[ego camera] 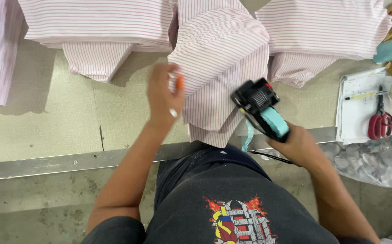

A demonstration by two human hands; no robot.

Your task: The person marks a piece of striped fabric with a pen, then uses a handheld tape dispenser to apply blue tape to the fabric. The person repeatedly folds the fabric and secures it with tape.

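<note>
My left hand (162,97) rests on the edge of a pink-and-white striped cloth piece (220,54) that hangs over the table's front edge. A small orange and white object sits between its fingers. My right hand (297,144) grips a black label gun (260,106) with a teal roll, its head pressed against the lower right side of the striped cloth. A thin teal strip dangles from the gun.
More striped cloth stacks (99,22) lie along the back of the beige table (47,122), which has a metal front rail. At right are papers (360,108) with a pen and red-handled scissors (380,122), and a bag of scraps (376,162) below.
</note>
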